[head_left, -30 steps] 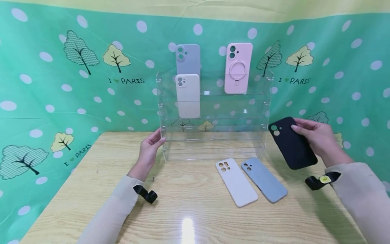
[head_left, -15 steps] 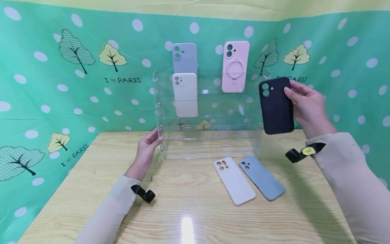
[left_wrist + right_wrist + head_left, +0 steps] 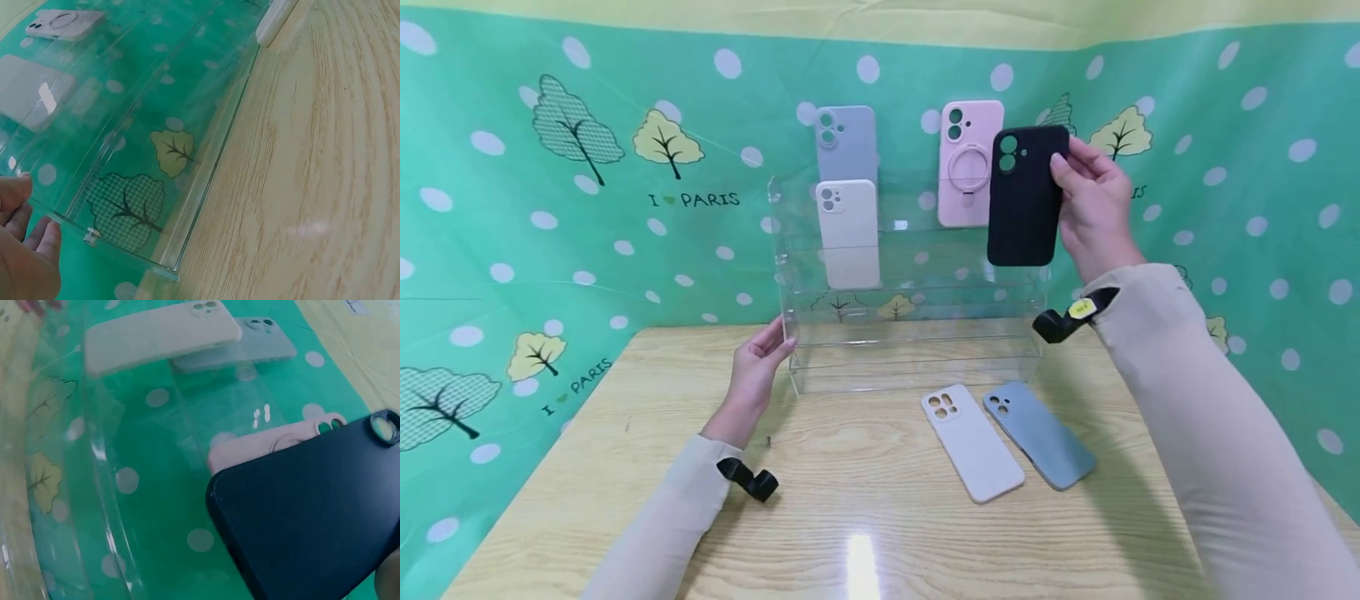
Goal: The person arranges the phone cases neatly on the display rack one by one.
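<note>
My right hand (image 3: 1099, 200) pinches a black phone case (image 3: 1024, 200) by its right edge, thumb on the face. The case is held nearly upright, in front of the right part of a clear acrylic display rack (image 3: 917, 333), and covers part of a pink phone case (image 3: 958, 167) with a ring. My left hand (image 3: 756, 367) holds the rack's left side panel, thumb in front and fingers behind. On the rack's left, a white phone case (image 3: 848, 237) stands on a tier below a grey-blue phone case (image 3: 847, 146), partly hiding it.
A white phone case (image 3: 973, 446) and a blue-grey phone case (image 3: 1041, 437) lie on the wooden table (image 3: 850, 467) before the rack's right end. A green patterned cloth (image 3: 625, 250) hangs behind.
My right hand has lifted the black case up and to the left, turning it from tilted to nearly upright. My left hand keeps its place on the rack; the view shifts slightly.
</note>
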Motion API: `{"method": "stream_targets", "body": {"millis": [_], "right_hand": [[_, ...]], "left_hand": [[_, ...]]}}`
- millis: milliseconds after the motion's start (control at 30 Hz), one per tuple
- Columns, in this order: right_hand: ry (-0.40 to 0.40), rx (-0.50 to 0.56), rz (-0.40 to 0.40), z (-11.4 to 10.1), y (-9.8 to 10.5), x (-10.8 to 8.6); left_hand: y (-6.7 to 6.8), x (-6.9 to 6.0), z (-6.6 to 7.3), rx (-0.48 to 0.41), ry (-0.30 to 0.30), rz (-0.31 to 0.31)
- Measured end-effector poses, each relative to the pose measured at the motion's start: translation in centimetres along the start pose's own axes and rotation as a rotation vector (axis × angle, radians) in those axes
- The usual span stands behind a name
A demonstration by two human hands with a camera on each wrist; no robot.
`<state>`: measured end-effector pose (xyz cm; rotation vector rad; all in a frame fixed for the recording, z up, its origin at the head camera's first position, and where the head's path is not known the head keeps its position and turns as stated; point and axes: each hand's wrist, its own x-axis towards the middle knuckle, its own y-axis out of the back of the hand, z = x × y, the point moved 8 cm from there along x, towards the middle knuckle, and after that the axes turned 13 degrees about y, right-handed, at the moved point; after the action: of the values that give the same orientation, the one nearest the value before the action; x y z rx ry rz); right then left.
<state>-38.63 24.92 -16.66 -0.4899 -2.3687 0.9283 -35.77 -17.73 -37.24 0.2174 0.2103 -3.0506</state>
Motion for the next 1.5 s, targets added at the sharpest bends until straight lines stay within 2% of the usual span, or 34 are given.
{"method": "stream_targets", "body": {"millis": [100,233,400,700,900,1000,1200,1333,1500], "right_hand": [[0.0,0.03,0.013,0.5,-0.4,0.6],[0.018,0.077,0.035,1.3,-0.9,1.3],[0.063,0.121,0.02,2.4,-1.5,1.5],[0.117,0.174,-0.009,3.5,-1.9,1.4],[0.069,0.059,-0.037,5.0,-1.8,0.9],[0.039,-0.044,-0.022,5.6,-1.1,0.4],[0.056,-0.228,0.031,5.6,0.1,-0.3],[0.027,-0.286,0.05,5.8,0.8,-0.6],[-0.019,-0.3,0.049,6.4,1.5,-1.0]], "left_hand": [[0.1,0.1,-0.1,0.003,0.002,0.002],[0.4,0.6,-0.5,0.01,0.037,0.022],[0.5,0.8,-0.8,0.004,0.067,0.025],[0.3,0.7,-0.8,-0.003,0.042,0.014],[0.3,0.7,-0.8,-0.005,0.048,0.026],[0.3,0.7,-0.8,-0.002,0.054,0.027],[0.2,0.7,-0.7,-0.006,0.055,0.031],[0.3,0.8,-0.7,-0.008,0.054,0.027],[0.3,0.7,-0.7,-0.002,0.054,0.026]]}}
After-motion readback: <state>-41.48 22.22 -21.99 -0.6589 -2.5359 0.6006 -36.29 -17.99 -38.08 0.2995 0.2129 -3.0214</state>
